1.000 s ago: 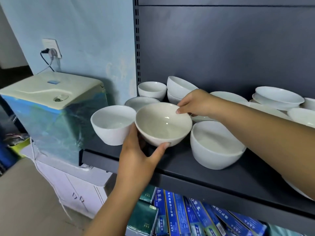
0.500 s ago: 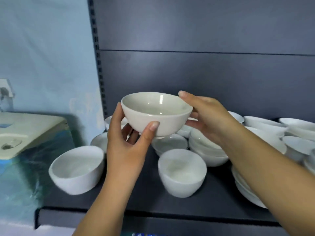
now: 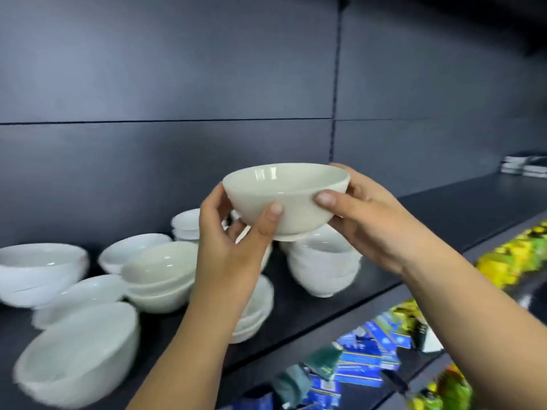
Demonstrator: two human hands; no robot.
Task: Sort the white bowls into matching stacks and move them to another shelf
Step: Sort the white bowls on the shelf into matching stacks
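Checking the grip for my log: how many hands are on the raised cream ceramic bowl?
2. The left hand cups the cream ceramic bowl from its lower left, thumb on the front wall; the right hand holds its right side, thumb in front.

To your right the dark shelf (image 3: 444,208) lies bare from the stack of deep bowls (image 3: 322,270) to the flat dark items (image 3: 524,165) at its far end; a hand could pass or set down there freely. The left half is crowded: a stack of cream bowls (image 3: 159,279), white bowls (image 3: 38,270) at the far left, a large bowl (image 3: 77,350) at the front edge and a low stack (image 3: 254,309) partly behind your forearm stand close together, with only narrow gaps between; the held bowl (image 3: 284,187), gripped by your left hand (image 3: 233,241) and right hand (image 3: 364,229), is raised above them all, in front of the back panel (image 3: 177,69).
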